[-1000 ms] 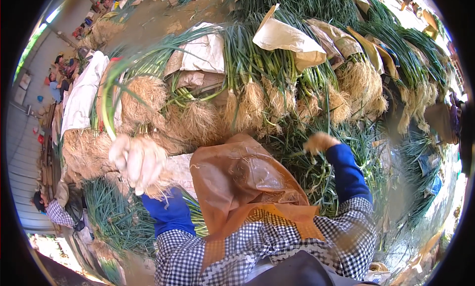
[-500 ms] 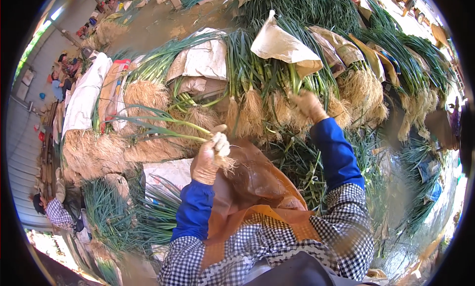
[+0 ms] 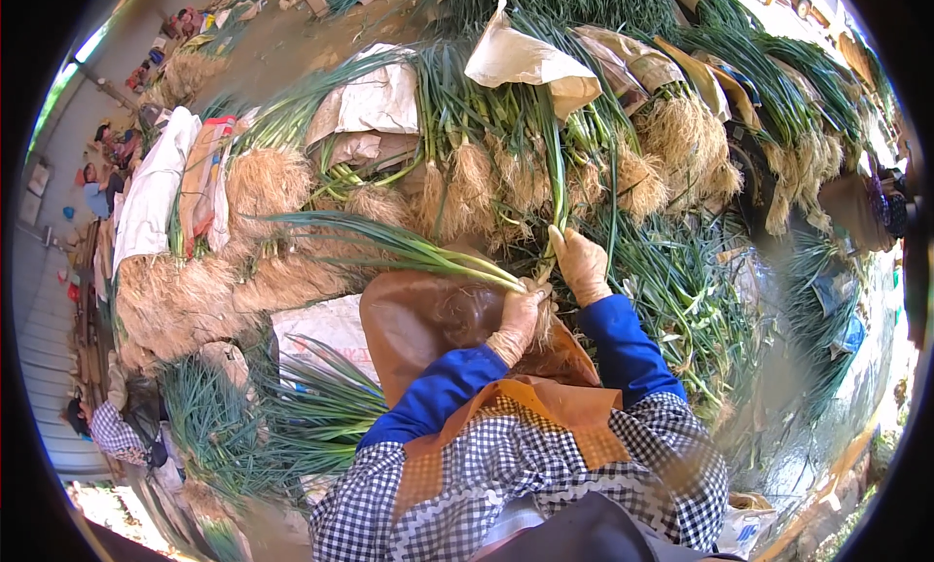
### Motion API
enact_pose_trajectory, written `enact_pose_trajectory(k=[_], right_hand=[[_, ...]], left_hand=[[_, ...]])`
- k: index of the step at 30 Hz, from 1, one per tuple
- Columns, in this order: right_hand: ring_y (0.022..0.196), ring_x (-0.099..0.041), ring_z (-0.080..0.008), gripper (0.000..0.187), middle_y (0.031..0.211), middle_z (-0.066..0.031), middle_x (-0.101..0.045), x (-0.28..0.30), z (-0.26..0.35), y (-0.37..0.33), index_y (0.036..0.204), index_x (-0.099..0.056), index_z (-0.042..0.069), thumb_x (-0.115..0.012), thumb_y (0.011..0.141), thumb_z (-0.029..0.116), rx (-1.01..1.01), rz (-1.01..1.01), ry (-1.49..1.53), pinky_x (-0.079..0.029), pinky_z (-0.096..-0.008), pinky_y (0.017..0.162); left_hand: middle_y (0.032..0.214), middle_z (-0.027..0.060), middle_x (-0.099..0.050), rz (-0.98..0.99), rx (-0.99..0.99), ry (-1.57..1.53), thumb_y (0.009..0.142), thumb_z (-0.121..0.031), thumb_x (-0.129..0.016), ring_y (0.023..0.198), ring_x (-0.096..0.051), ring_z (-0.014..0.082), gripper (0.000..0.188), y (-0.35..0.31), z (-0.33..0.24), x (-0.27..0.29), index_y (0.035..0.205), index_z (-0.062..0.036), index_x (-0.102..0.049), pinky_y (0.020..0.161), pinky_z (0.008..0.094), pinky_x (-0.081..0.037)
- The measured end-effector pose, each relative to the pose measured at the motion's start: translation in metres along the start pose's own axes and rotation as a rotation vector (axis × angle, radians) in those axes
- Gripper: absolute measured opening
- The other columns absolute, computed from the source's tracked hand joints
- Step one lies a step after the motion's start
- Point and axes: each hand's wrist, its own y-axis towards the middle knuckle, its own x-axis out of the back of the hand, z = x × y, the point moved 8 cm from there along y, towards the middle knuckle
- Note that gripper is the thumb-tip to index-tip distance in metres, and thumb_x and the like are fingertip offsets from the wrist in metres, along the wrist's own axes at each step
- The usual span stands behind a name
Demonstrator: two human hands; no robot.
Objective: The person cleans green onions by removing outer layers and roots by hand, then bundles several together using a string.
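Note:
My left hand (image 3: 519, 321) is closed around a few green onions (image 3: 428, 255). Their green tops stretch away to the left, and pale roots hang below the fist. Close beside it, on the right, my right hand (image 3: 581, 266) pinches another green onion (image 3: 558, 173) near its base. That stalk runs upward, its leaves reaching toward the covered bundles. The root ends of both lots meet between the hands, so I cannot make out each stalk there. Under my hands a brown apron (image 3: 418, 314) spreads over my lap.
Beyond my hands lies a row of green onion bundles with bushy roots (image 3: 268, 187), partly covered by pale sacking (image 3: 530, 61). Loose leaves (image 3: 671, 299) pile up at the right. Trimmed-looking onions (image 3: 331, 406) lie at the left on a white sack (image 3: 316, 328). A person (image 3: 119, 431) sits far left.
My left hand has moved right with its onions, toward the right hand. My right hand has drawn back from the row toward me, now with a green onion in its grip.

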Motion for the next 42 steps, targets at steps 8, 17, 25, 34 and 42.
enact_pose_trajectory(k=[8, 17, 25, 34, 42], right_hand=[[0.047, -0.058, -0.0167, 0.023, 0.057, -0.0043, -0.059, 0.043, -0.026, -0.117, 0.072, -0.065, 0.014, -0.057, 0.085, 0.03, 0.4, 0.32, 0.124, -0.046, -0.028, 0.043], [0.099, -0.058, -0.0233, 0.038, 0.106, -0.0162, -0.061, 0.008, -0.034, -0.019, 0.115, -0.056, 0.004, -0.047, 0.091, 0.033, 0.108, 0.255, 0.555, -0.045, -0.0334, 0.085], [0.053, -0.054, -0.0283, 0.031, 0.058, -0.0139, -0.054, -0.044, 0.044, -0.037, 0.067, -0.057, 0.003, -0.05, 0.089, 0.024, 0.132, 0.327, 0.525, -0.043, -0.0357, 0.052], [0.07, -0.063, -0.0258, 0.028, 0.083, -0.0104, -0.065, -0.005, -0.11, -0.106, 0.09, -0.063, 0.008, -0.053, 0.086, 0.033, 0.226, 1.058, -0.442, -0.05, -0.0354, 0.066], [0.083, -0.06, -0.0307, 0.035, 0.085, -0.0155, -0.062, -0.059, 0.043, -0.028, 0.095, -0.063, 0.009, -0.047, 0.088, 0.04, 0.141, 0.643, 0.685, -0.047, -0.0351, 0.076]], left_hand=[[0.065, 0.0032, -0.056, -0.139, 0.11, -0.083, 0.086, -0.013, -0.053, 0.05, -0.052, 0.0122, 0.008, 0.003, -0.017, 0.03, 0.088, -0.0058, -0.056, 0.042, 0.0227, -0.041], [0.07, 0.0052, -0.052, 0.113, 0.259, -0.347, 0.086, -0.012, -0.053, 0.049, -0.046, 0.0124, 0.011, -0.012, -0.026, 0.0, 0.094, -0.0047, -0.053, 0.04, 0.0209, -0.038], [0.061, 0.0022, -0.047, 0.25, 0.351, -0.647, 0.094, -0.021, -0.04, 0.041, -0.038, 0.0083, 0.021, -0.032, -0.046, -0.009, 0.091, -0.0059, -0.053, 0.035, 0.0196, -0.031], [0.062, -0.0005, -0.041, 0.412, 0.377, -0.622, 0.095, -0.023, -0.039, 0.043, -0.038, 0.0094, 0.023, -0.024, -0.051, 0.014, 0.107, -0.0072, -0.05, 0.037, 0.0228, -0.032], [0.079, 0.0045, -0.052, 0.249, 0.231, -0.417, 0.082, -0.001, -0.043, 0.056, -0.049, 0.0132, 0.034, -0.037, -0.065, 0.0, 0.115, -0.0078, -0.048, 0.047, 0.022, -0.042]])
